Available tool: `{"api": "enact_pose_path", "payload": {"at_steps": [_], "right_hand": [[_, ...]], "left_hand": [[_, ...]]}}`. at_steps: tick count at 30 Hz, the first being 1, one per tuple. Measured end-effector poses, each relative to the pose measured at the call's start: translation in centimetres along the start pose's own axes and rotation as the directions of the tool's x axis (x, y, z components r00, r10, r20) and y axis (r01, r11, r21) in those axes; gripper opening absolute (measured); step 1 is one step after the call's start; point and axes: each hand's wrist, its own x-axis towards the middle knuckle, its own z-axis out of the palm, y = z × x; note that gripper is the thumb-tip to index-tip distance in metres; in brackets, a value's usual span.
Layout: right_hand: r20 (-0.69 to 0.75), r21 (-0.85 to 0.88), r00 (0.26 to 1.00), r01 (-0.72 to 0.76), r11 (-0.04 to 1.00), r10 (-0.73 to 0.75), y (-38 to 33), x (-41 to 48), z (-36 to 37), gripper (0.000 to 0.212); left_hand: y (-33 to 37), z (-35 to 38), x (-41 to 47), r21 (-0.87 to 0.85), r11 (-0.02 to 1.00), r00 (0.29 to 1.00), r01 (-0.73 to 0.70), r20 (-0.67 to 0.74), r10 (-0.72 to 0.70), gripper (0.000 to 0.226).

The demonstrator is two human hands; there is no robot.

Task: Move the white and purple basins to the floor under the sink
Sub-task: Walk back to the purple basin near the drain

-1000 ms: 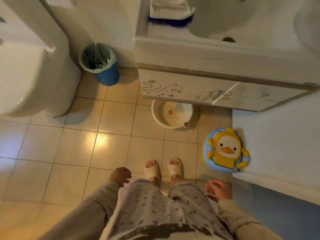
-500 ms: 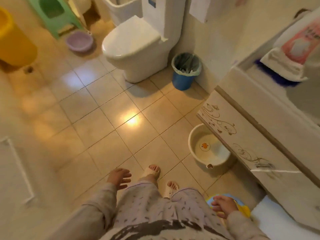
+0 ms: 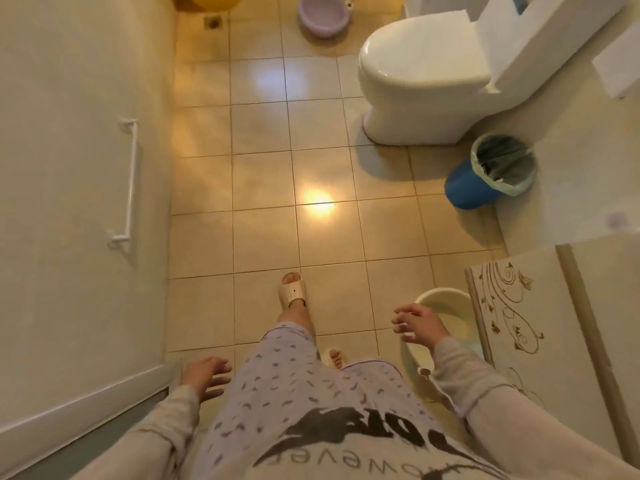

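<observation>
The white basin [image 3: 446,306] rests on the tiled floor, partly tucked under the sink cabinet [image 3: 519,323] at the lower right. The purple basin [image 3: 323,14] sits on the floor at the far end of the room, left of the toilet. My right hand [image 3: 417,322] hovers above the white basin with fingers spread, holding nothing. My left hand [image 3: 206,375] hangs beside my left thigh, fingers apart and empty. My sleeve hides part of the white basin.
A white toilet [image 3: 426,77] stands at the upper right, a blue bin with a liner [image 3: 491,171] beside it. A wall with a white grab rail [image 3: 128,185] runs along the left. A yellow tub [image 3: 214,1] and a floor drain [image 3: 213,22] lie far ahead.
My view has swung left from the sink cabinet toward the far end of the room. The purple basin now lies straight ahead, and one foot has stepped forward. Both hands stay empty.
</observation>
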Motion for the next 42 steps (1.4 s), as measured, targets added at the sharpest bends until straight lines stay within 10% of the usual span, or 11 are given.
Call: {"api": "enact_pose_path", "payload": {"at_steps": [9, 22, 42], "right_hand": [[-0.046, 0.05, 0.995, -0.091, 0.995, 0.093, -6.9, 5.4, 2.5, 0.017], [-0.14, 0.056, 0.958, -0.243, 0.968, 0.249, -18.2, 11.2, 4.9, 0.019], [0.102, -0.172, 0.991, 0.098, 0.98, -0.081, -57.6, 27.4, 5.0, 0.017]], "left_hand": [[10.1, -2.0, 2.8, 0.009, 0.999, 0.999, 0.041, -0.034, -0.041, 0.014], [37.7, -2.0, 3.2, 0.137, 0.928, 0.935, -0.346, 0.128, 0.33, 0.013], [55.6, -0.9, 8.4, -0.133, 0.991, 1.0, -0.013, -0.003, 0.013, 0.022]]}}
